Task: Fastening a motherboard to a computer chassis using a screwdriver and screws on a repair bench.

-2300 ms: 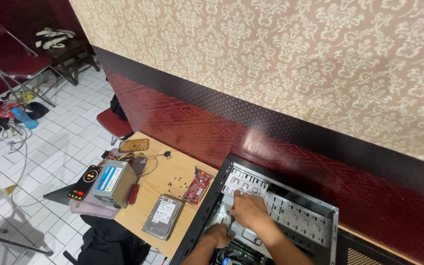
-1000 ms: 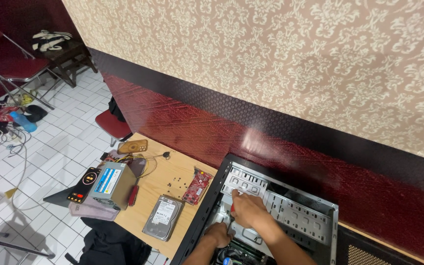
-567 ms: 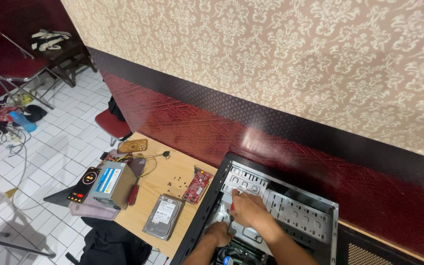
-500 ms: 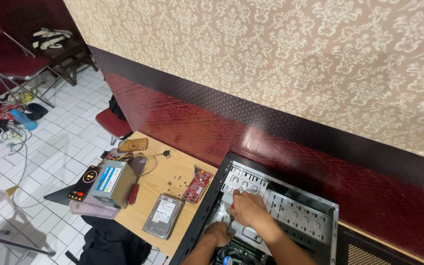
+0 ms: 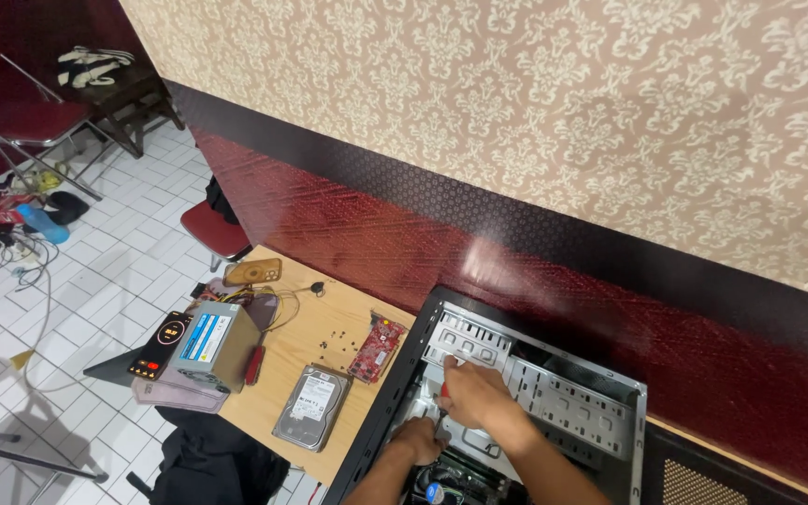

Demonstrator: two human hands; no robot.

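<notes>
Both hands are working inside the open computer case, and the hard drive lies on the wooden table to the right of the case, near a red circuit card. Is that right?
Not quite. In the head view the hard drive lies to the left of the computer case, not the right, near the red circuit card on the wooden table. The left hand and right hand are indeed inside the case.

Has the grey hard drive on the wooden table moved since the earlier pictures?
No. The grey hard drive lies as before on the wooden table, just below the red circuit card.
</notes>
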